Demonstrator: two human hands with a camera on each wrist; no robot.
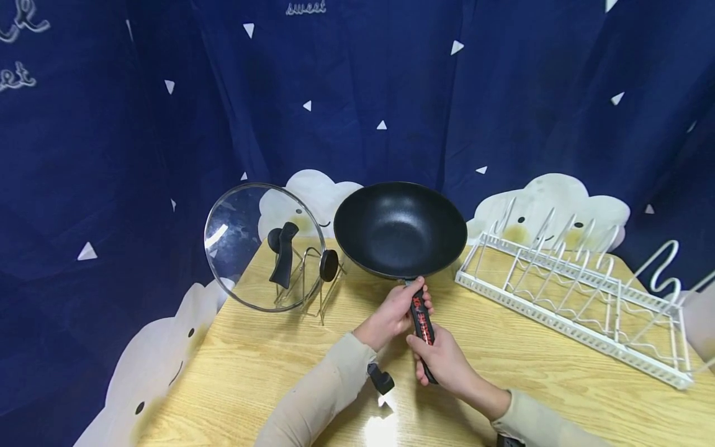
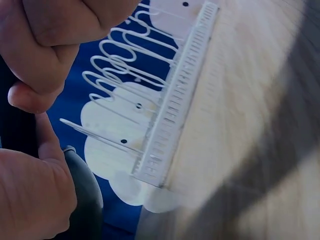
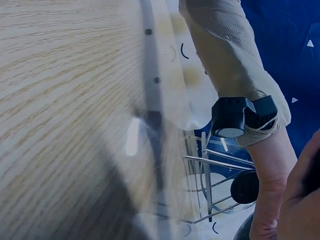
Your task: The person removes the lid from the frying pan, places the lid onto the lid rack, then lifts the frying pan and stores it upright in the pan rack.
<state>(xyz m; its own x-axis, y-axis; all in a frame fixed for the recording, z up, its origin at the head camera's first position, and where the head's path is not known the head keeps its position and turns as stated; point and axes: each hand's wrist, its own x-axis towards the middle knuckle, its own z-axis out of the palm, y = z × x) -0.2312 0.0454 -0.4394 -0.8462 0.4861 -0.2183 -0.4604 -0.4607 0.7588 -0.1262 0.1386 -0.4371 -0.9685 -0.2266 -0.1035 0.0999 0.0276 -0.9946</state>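
A black wok is held by its black handle with red lettering, its dark inside facing me in the head view. My left hand grips the handle close to the pan, thumb along the top. Lower down, near the handle's end, my right hand holds it too. In the left wrist view the left hand covers part of the handle and the wok's dark side shows beside it. At the edge of the right wrist view the right hand is only partly visible.
A glass lid with a black knob stands upright in a wire lid stand on the left. To the right lies a long white dish rack with upright dividers. The wooden table ends at a blue curtain.
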